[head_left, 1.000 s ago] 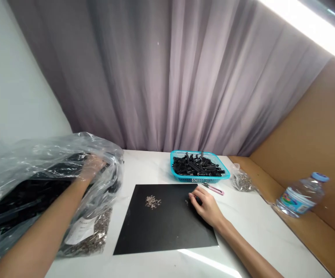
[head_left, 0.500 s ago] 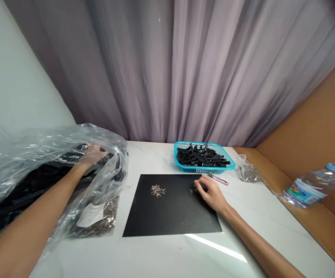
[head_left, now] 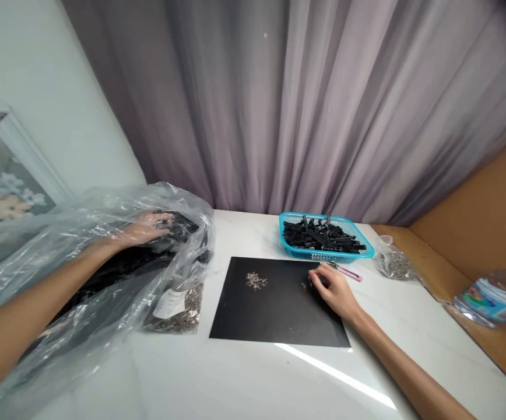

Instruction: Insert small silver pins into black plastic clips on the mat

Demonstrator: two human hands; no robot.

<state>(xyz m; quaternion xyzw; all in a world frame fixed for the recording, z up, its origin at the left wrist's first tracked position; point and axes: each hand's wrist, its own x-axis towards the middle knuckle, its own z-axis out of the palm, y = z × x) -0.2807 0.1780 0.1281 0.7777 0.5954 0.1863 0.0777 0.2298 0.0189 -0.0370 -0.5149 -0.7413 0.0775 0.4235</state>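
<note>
My left hand [head_left: 141,229] reaches into a large clear plastic bag [head_left: 165,195], its fingers bent around one of the black plastic parts [head_left: 185,227] inside; film and blur partly obscure the fingertips. On the right side of a black mat [head_left: 274,315] rests my right hand [head_left: 335,290], fingers curled in and closed. Whatever those fingers hold, if anything, is too small to make out. Beside their tips lie a few tiny metal pieces [head_left: 304,286]. A bigger heap of small metal pieces, apparently screws [head_left: 255,280], sits at the mat's upper left.
Behind the mat stands a blue basket [head_left: 294,252] full of black plastic parts. A pink-handled tool [head_left: 350,273] lies in front of it. Bags of small metal pieces sit left [head_left: 187,312] and right [head_left: 395,265]. A water bottle [head_left: 493,297] is at far right.
The view has swung left, so things appear further right. My left hand has shifted inside the bag and its fingers show more plainly. My right hand stays at the same place on the mat.
</note>
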